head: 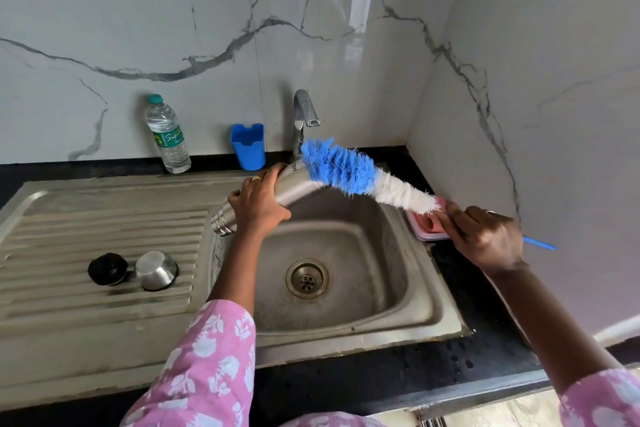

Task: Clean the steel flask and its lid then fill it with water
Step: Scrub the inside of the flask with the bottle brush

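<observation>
My left hand (259,202) grips the steel flask (298,184), which lies nearly level over the left rim of the sink basin (408,295), threaded mouth pointing left. My right hand (485,237) holds the thin blue handle of a bottle brush (360,174). Its blue and white bristles lie against the flask's far end, under the tap (304,114). On the ribbed drainboard (52,288) stand a black stopper (107,269) and the steel cup lid (156,270), upside down.
A plastic water bottle (168,135) and a blue holder (248,146) stand by the marble wall behind the sink. A pink soap tray (427,227) sits on the sink's right rim. The side wall is close on the right, with black counter around.
</observation>
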